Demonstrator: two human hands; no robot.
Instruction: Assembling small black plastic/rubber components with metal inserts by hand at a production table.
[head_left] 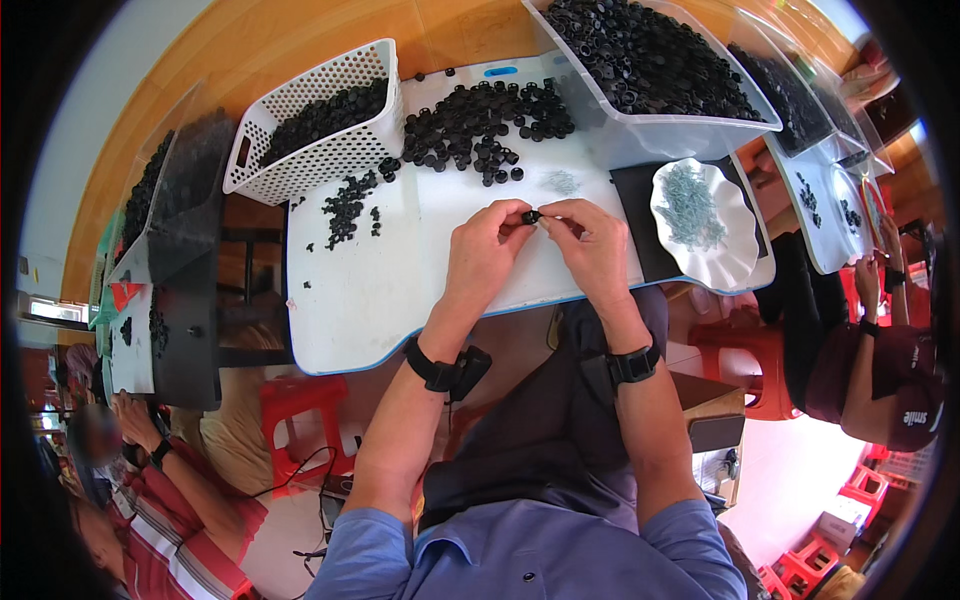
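Observation:
Above the white board [400, 255], a small round black plastic part [531, 216] is pinched between the thumb and fingers of my left hand [487, 250]. The fingertips of my right hand [592, 250] are pressed together at its right side. Whether they also hold something thin is too small to make out. Beyond my hands lies a loose heap of round black caps [470, 130]. Smaller black pieces [347, 212] are scattered left of them. A little patch of thin pale pieces [562, 182] lies just past my right hand.
A white perforated basket [300, 160] of black parts stands far left, a clear bin [660, 125] of them far right. A scalloped white plate [735, 255] with thin pale-green pieces sits on a dark mat [640, 225]. Other people work at tables on both sides.

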